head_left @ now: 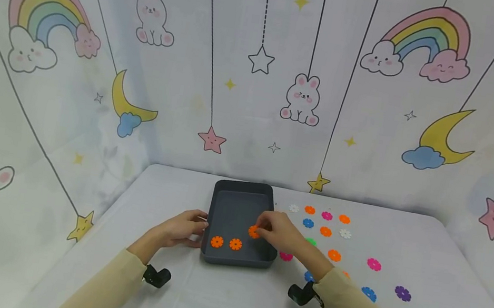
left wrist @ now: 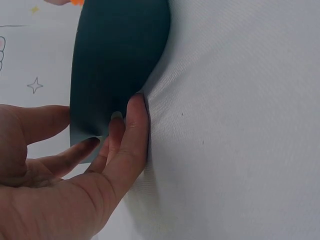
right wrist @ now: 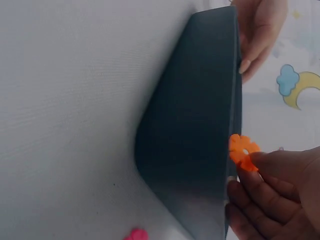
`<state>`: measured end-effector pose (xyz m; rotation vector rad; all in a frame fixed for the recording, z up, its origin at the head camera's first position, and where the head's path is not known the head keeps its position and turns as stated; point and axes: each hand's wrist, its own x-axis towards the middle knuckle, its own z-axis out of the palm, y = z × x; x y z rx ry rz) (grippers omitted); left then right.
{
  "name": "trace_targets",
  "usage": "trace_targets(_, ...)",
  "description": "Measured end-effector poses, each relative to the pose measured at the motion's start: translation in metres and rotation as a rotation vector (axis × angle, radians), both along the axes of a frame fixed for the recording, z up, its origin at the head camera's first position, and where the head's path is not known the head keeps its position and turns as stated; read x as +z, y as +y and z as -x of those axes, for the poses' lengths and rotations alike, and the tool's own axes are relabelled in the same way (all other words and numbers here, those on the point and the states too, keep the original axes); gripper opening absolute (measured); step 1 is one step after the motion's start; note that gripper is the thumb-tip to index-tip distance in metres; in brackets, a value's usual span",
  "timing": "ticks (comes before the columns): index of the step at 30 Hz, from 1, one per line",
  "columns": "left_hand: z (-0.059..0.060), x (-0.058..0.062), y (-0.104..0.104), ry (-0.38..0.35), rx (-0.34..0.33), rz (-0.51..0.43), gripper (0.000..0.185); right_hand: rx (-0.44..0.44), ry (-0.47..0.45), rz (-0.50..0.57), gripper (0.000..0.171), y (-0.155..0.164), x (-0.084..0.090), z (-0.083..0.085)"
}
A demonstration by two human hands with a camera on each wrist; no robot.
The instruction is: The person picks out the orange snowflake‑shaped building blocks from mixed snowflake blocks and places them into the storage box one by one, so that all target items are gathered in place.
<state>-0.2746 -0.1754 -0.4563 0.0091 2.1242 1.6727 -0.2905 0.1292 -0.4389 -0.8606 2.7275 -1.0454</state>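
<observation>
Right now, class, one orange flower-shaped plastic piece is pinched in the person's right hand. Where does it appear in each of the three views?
Head: the orange flower-shaped plastic piece sits at picture centre, over the dark grey plastic tray, pinched by the right hand.
Left wrist: probably the orange sliver at the top edge, too cropped to be sure.
Right wrist: right of centre, at the fingers.
Shared landmark: the tray.

the dark grey rectangular plastic tray (head_left: pixel 215 208) looks smooth and matt. the white woven tablecloth (right wrist: pixel 70 100) shows fine ribbed texture. the orange flower-shaped plastic disc (right wrist: pixel 242 150) looks smooth, slightly glossy.
</observation>
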Motion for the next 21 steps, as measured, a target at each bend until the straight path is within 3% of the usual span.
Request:
trace_targets(8, 0.0, 0.0, -0.001, -0.001, -0.001, -0.005, 0.047, -0.008, 0.032, -0.086, 0.004, -0.018, -0.015, 0.013)
trace_targets(21, 0.001, 0.0, 0.0, -0.006, 0.0, -0.009, 0.046, -0.058, 0.101, -0.236, 0.005, -0.031, -0.019, 0.015)
